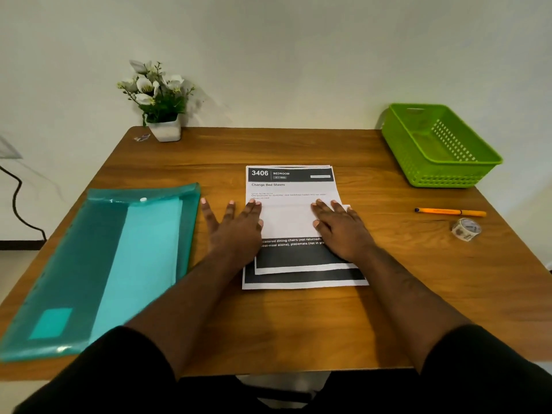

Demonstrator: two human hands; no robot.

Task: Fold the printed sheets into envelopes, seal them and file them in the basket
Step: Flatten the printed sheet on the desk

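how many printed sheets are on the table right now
2 that I can tell. A bottom sheet lies flat mid-table; a folded sheet lies on it, pressed by the left hand and right hand. More may be hidden beneath.

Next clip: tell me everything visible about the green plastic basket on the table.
The green plastic basket is a bright lime, rectangular tray-like bin with low walls perforated by rows of small holes and a cut-out handle slot in its far end wall. It looks like moulded plastic with a rolled rim. It sits upright at the far right corner of the brown wooden table, turned at an angle to the edge. It appears empty, and neither hand touches it.
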